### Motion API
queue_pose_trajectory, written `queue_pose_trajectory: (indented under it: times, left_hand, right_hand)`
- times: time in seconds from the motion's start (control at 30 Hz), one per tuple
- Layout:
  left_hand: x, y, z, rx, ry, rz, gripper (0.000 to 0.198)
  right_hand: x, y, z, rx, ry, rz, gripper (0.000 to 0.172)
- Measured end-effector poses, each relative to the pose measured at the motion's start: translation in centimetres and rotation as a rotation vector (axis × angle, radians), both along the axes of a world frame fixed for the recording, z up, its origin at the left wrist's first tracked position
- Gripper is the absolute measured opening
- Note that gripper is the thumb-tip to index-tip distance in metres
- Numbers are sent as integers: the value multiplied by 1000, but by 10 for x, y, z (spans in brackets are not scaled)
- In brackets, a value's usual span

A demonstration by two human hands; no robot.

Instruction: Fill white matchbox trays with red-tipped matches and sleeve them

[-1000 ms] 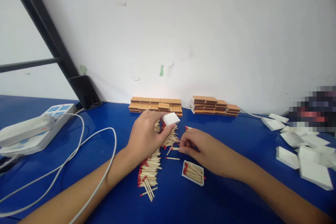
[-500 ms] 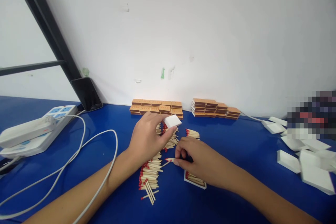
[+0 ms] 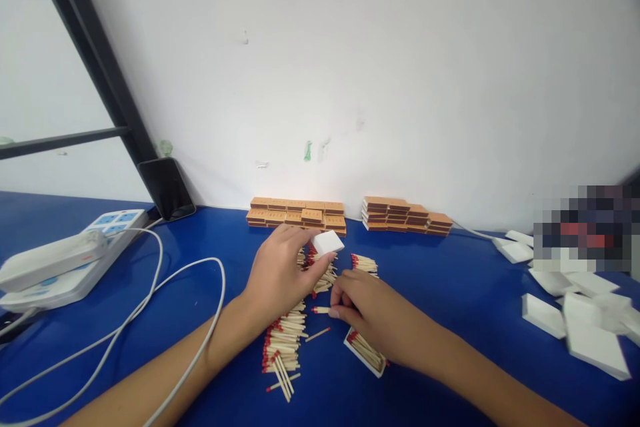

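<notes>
Matches [image 3: 286,337], red-headed with pale sticks, lie heaped on the blue table [image 3: 450,293] — at least one juts from the right hand [image 3: 370,303], pinched between thumb and fingers. Below that hand, a white tray [image 3: 361,359] holds more, partly hidden by it. The left hand [image 3: 283,268] grips a small white box [image 3: 329,242], blocking some matches from view; stacked orange matchboxes [image 3: 294,217] line the wall [image 3: 425,80] behind.

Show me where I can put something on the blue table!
There's bare table between the right matchbox stack, right forearm and white trays, and between the filled tray and picture's bottom edge. It's crowded around the left hand and right hand, with match piles, and by the power strip.
</notes>
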State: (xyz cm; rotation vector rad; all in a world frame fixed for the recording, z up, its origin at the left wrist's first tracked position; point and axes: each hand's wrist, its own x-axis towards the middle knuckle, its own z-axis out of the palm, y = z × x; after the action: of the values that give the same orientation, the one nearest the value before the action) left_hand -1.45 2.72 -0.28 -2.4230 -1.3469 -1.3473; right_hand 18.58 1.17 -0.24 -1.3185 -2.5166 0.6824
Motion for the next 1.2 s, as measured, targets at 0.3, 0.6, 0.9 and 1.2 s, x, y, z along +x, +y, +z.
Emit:
queue_pose_trajectory:
  times: [0.3, 0.6, 0.9, 1.2]
  left_hand:
    - [-1, 2, 0, -19, 41, -2, 28]
    - [-2, 2, -3, -125, 44, -25, 36]
    - [4, -6, -5, -211, 34, -81, 42]
    - [7, -8, -6, -219, 22, -125, 38]
  right_hand:
    - [6, 2, -3, 60, -34, 23, 14]
    - [40, 24, 8, 248, 92, -95, 17]
    - [43, 23, 7, 362, 188, -109, 16]
    - [44, 24, 10, 397, 247, -133, 15]
